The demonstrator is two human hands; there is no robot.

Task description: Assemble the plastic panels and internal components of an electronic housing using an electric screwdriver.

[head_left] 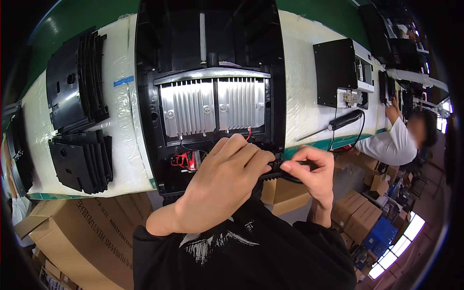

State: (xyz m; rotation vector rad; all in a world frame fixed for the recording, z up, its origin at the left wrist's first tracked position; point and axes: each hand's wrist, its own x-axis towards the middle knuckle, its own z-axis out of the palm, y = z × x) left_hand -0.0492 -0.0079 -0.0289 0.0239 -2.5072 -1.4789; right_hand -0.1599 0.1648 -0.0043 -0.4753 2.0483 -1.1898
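A large black plastic housing (145, 96) lies in front of me with two silver finned heat sinks (191, 108) set in it. At its near right corner both hands work close together. My left hand (224, 176) reaches across the near edge, fingers curled and tips on a small black part by the rim; what they grip is hidden. My right hand (316, 174) is closed, thumb and index finger pinching a black cable (292, 180) just outside that corner. Red wires (186, 159) show inside the housing, left of my left hand.
Black panels (65, 87) stand stacked on the left of the table, with more panels (79, 162) nearer. To the right are a corded screwdriver (345, 121) and a black-and-white machine (333, 72). Cardboard boxes (92, 237) sit below the table edge. A co-worker (394, 140) is at far right.
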